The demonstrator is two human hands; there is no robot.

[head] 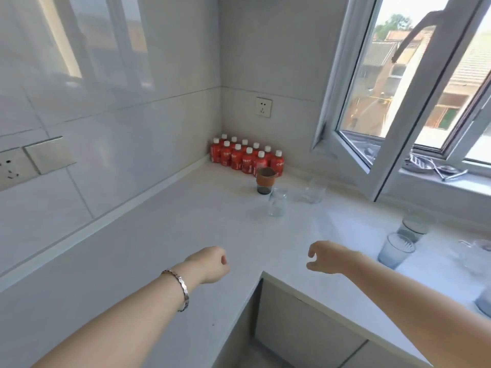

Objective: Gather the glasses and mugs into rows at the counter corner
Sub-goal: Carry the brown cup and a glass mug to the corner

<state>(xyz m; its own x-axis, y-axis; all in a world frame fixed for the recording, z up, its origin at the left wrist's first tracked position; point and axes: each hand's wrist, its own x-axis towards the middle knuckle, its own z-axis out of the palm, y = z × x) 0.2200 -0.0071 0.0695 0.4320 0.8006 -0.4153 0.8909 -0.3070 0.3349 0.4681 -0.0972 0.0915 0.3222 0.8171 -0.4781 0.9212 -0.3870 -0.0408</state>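
A dark cup with an orange sleeve (265, 180) stands near the corner of the white counter (164, 235). Just in front of it is a clear glass (276, 202), and another clear glass (313, 191) stands to its right. Further right, under the window, are a larger clear glass (415, 224) and a bluish tumbler (394, 251), with more glassware at the right edge (482, 301). My left hand (210, 265) hovers over the counter with fingers curled shut, holding nothing. My right hand (325, 257) hovers with fingers loosely apart, empty.
Several red bottles with white caps (245, 156) fill the corner against the walls. An open window sash (372, 144) juts over the counter's right part. Metal utensils (435, 166) lie on the sill. The counter's inner edge (265, 277) drops to cabinet fronts below.
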